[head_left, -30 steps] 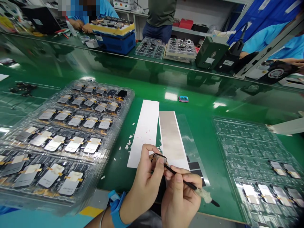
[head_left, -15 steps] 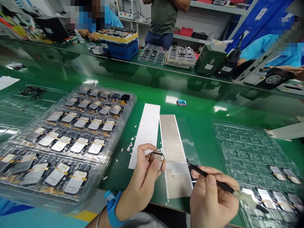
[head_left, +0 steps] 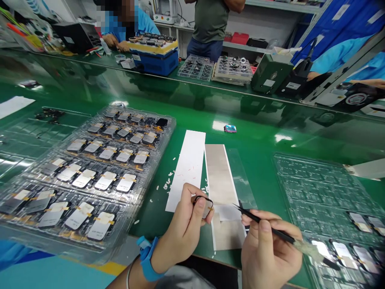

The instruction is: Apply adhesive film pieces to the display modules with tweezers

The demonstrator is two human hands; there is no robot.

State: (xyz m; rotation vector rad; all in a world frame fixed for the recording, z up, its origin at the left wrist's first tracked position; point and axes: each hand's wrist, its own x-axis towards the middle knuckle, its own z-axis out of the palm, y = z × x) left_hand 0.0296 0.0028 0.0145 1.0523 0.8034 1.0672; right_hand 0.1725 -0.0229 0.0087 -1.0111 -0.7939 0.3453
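Observation:
My left hand [head_left: 183, 226] pinches a small dark-rimmed rounded module [head_left: 205, 208] with a pale film on its face. My right hand [head_left: 269, 255] grips slim black tweezers [head_left: 264, 226], whose fine tip points left, close to the module but apart from it. A fluffy white wad [head_left: 306, 248] covers the tweezers' rear part. Below both hands lie a white strip [head_left: 186, 168] scattered with small scraps and a silvery-grey film strip on white backing [head_left: 219, 180], with a loose pale square [head_left: 227, 212] on it.
A clear blister tray [head_left: 105, 120] of gold-tabbed modules fills the left of the green table, and a mostly vacant tray [head_left: 313, 188] stands right. A clear film strip [head_left: 242, 180] lies by the hands. Co-workers and a blue fixture [head_left: 155, 60] stand beyond.
My right hand has moved rightward with the tweezers, away from the module. The left hand still holds the module, now turned slightly. The whole view has shifted a little.

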